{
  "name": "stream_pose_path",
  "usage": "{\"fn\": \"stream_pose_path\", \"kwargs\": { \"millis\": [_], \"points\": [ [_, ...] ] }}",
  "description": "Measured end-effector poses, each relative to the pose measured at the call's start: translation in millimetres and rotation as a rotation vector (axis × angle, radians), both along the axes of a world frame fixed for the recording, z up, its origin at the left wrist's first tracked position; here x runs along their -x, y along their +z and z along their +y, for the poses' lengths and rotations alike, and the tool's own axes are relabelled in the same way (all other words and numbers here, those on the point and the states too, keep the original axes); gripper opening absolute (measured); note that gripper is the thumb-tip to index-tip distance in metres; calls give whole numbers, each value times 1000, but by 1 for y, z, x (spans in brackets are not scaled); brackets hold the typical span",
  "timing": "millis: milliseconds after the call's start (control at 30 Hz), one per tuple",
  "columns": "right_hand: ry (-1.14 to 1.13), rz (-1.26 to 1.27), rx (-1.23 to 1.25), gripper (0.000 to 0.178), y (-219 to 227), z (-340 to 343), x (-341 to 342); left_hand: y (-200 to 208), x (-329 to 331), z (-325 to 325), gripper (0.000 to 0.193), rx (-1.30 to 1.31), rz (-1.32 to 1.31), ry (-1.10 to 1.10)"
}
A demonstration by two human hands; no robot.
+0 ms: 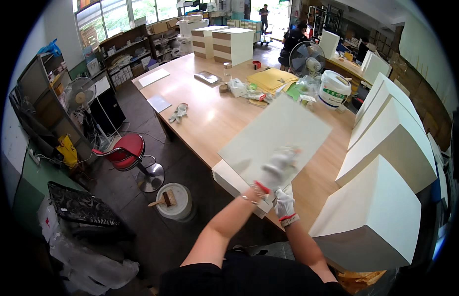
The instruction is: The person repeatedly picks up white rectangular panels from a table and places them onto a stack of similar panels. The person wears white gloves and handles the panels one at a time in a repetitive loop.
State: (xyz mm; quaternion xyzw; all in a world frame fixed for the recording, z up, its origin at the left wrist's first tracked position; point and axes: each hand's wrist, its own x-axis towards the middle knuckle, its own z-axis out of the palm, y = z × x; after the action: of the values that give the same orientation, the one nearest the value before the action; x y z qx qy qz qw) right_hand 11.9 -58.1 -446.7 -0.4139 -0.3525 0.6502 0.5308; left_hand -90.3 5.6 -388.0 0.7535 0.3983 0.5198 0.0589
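Note:
My left hand (280,166), in a white glove with a red cuff, is over the near part of a large off-white board (284,126). It is smeared by motion, so its fingers cannot be made out. Beside the board's near corner, my right hand (285,201), also in a white glove with a red cuff, appears closed on the board's edge; its fingertips are partly hidden. Beneath the board, along the table's near edge, lies a stack of white boards (234,182).
Large white blocks (370,212) line the right side of the wooden table (200,133). Farther back are a white bucket (334,90), yellow sheets (271,79) and a loose glove (178,112). A red stool (128,150) and a brush-topped drum (182,209) stand at left.

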Motion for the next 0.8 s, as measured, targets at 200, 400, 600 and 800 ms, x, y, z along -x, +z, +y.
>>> {"fn": "stream_pose_path", "kwargs": {
  "millis": [200,400,600,800],
  "points": [
    [135,-485,95,42,-18,-2,-14,-98,183,-42,27,386,161,494],
    [247,-1268,-526,57,-4,-55,-26,-137,228,-59,32,675,-257,141],
    [194,-1446,-646,43,-5,-63,-22,-116,238,-64,36,843,-338,48],
    [215,-1398,-730,37,3,-57,-16,-121,247,-63,31,827,-338,91]
  ]
}}
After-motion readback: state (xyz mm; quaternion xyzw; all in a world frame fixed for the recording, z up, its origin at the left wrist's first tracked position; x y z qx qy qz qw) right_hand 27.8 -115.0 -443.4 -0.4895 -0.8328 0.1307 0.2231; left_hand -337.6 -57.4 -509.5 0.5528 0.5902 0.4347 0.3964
